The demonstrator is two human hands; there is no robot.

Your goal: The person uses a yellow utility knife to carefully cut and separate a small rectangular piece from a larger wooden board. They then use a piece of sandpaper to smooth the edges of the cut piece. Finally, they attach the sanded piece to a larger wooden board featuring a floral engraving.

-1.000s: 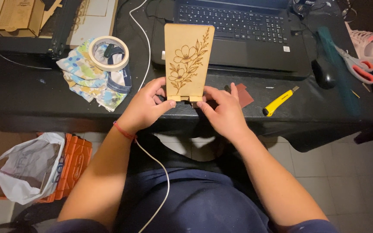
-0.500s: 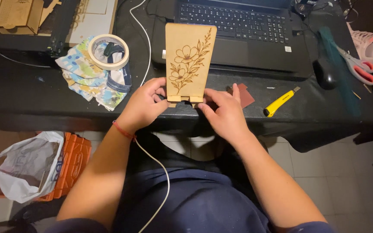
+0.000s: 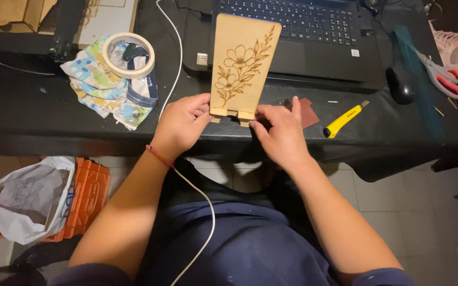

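Observation:
A light wooden panel [image 3: 244, 63] with an engraved flower stem lies on the black table [image 3: 38, 122], its top end over the laptop. A small notched lip runs along its near end. My left hand [image 3: 180, 124] pinches the panel's lower left corner. My right hand [image 3: 279, 132] presses its fingers against the lower right corner. A red cord circles my left wrist.
A laptop [image 3: 314, 37] sits behind the panel. A tape roll [image 3: 128, 55] rests on a patterned cloth [image 3: 102, 90] at left. A yellow utility knife [image 3: 343, 120], black mouse [image 3: 400, 85] and scissors [image 3: 441, 71] lie right. A white cable [image 3: 172, 69] crosses the table. An orange case [image 3: 86, 196] and plastic bag [image 3: 22, 201] are on the floor.
Both hands stay on the panel's near end; the fingers have shifted slightly. The panel has barely moved.

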